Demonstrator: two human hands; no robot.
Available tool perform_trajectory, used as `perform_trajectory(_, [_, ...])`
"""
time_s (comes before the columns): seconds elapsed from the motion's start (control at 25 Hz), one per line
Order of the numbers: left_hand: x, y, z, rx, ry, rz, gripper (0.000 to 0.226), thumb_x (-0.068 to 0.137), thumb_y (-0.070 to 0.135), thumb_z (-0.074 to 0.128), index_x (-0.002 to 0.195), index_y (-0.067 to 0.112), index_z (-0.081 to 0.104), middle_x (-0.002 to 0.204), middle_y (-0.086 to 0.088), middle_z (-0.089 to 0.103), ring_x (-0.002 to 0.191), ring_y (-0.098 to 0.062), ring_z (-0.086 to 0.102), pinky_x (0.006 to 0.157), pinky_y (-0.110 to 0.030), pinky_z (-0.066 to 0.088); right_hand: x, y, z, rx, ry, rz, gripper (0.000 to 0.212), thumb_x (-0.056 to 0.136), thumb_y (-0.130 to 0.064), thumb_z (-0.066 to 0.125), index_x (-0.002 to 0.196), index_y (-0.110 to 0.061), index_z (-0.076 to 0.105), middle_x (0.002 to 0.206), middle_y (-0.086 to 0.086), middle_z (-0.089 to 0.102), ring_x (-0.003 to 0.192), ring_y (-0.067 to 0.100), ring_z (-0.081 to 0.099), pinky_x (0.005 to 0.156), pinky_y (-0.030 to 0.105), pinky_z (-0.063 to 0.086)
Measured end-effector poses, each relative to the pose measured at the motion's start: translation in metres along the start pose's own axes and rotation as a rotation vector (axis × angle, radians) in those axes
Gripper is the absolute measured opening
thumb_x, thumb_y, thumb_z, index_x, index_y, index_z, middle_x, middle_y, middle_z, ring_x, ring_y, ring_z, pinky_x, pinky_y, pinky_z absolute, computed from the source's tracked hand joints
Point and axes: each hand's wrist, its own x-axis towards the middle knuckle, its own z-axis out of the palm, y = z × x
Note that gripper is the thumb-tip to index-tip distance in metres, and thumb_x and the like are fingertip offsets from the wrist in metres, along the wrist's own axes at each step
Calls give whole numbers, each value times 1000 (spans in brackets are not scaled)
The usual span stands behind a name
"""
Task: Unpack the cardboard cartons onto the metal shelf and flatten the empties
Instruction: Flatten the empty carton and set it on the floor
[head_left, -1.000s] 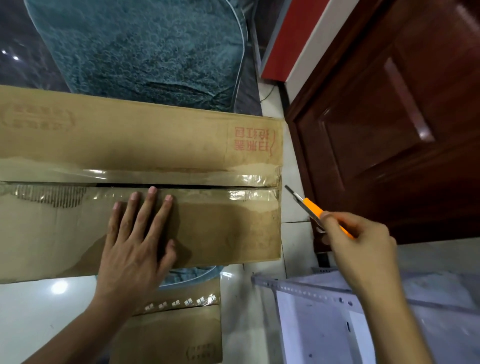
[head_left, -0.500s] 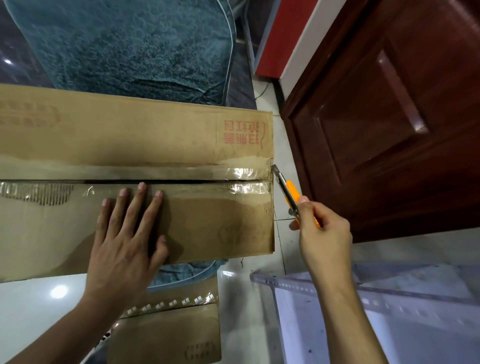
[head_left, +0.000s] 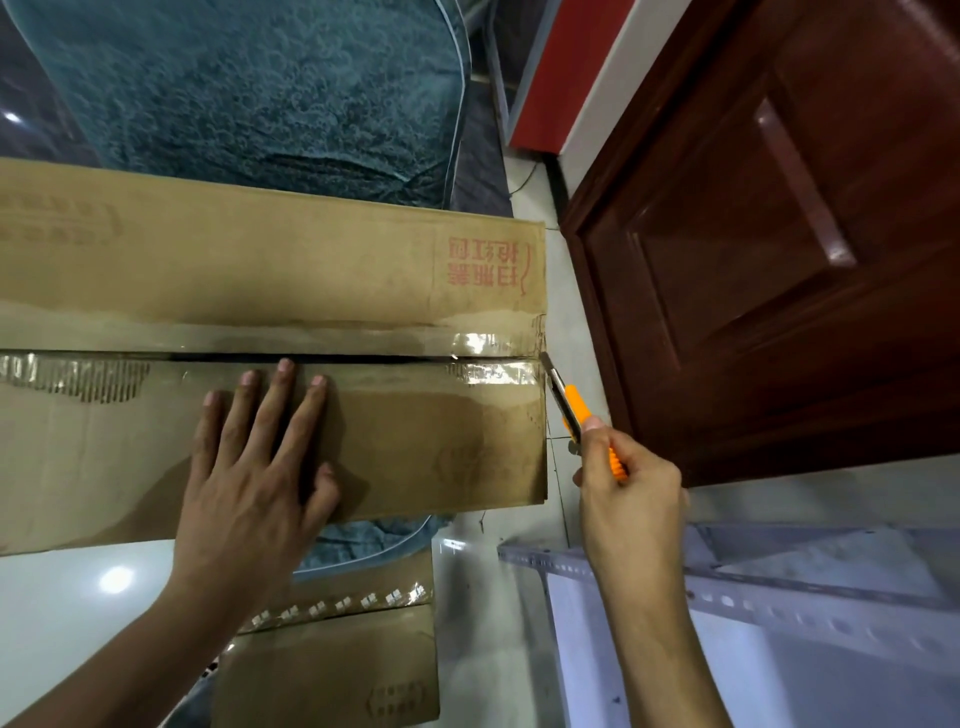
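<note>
long carton (head_left: 260, 270) lies flat across the middle of view. brown corrugated board, red print near its right end. glossy clear tape (head_left: 483, 343) runs along the centre seam, which is parted to a dark slit.

left hand (head_left: 254, 467) lies flat on the near flap just below the seam, fingers straight and spread, pressing down.

right hand (head_left: 631, 499) is just off the carton's right end, fingers curled round an orange box cutter (head_left: 569, 405). the steel blade tip meets the right end of the seam.

smaller carton (head_left: 332, 670) sits nearer, partly under the left forearm, its tape torn into bits.

grey perforated metal shelf (head_left: 779, 608) at lower right. teal textured mat (head_left: 249, 88) beyond the long carton. dark red panelled door (head_left: 779, 234) at right. pale glossy floor (head_left: 62, 587).
</note>
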Motion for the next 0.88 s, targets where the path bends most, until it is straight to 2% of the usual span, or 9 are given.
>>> perform_trajectory(0.12, [0, 0, 0, 4, -11, -3, 73, 94, 42, 36, 159, 13, 21, 167, -13, 9, 155, -32, 3, 122, -59, 12, -6, 6, -1, 9, -13, 12, 34, 99, -47, 54, 82, -28, 75, 61, -14, 64, 59, 7, 59, 56, 27, 42])
perform_trajectory(0.28, [1, 0, 1, -5, -17, -10, 73, 94, 43, 35, 159, 13, 20, 167, -13, 9, 155, -31, 3, 122, -59, 12, -22, 16, -5, -5, -12, 21, 36, 97, -50, 51, 79, -27, 73, 53, -5, 56, 52, 13, 53, 53, 29, 42])
perform_trajectory(0.4, [0, 1, 0, -23, -11, 8, 72, 95, 44, 33, 159, 13, 21, 167, -13, 10, 155, -31, 3, 123, -58, 11, -26, 19, -3, -16, -11, 28, 32, 98, -50, 51, 89, -28, 73, 57, -2, 58, 59, 13, 58, 55, 29, 42])
perform_trajectory(0.56, [3, 5, -9, -68, -12, -34, 72, 93, 46, 40, 156, 12, 31, 164, -17, 19, 154, -34, 8, 124, -55, 6, -35, 26, -3, -8, -37, -1, 33, 96, -56, 49, 100, -32, 70, 67, -8, 61, 66, 9, 58, 59, 29, 43])
perform_trajectory(0.72, [2, 26, -14, -123, -23, 23, 62, 90, 40, 47, 142, 8, 49, 151, -20, 36, 141, -42, 29, 113, -62, 27, -50, 45, -12, 11, -77, -5, 22, 91, -56, 57, 98, -37, 66, 67, -10, 59, 65, 6, 57, 60, 26, 42])
perform_trajectory(0.88, [-13, 58, -9, -168, -88, 170, 58, 90, 45, 43, 134, 11, 56, 142, -16, 47, 131, -38, 39, 106, -57, 34, -60, 66, -25, -1, -72, -3, 9, 90, -45, 67, 98, -41, 64, 81, -12, 64, 82, 1, 59, 64, 22, 45])
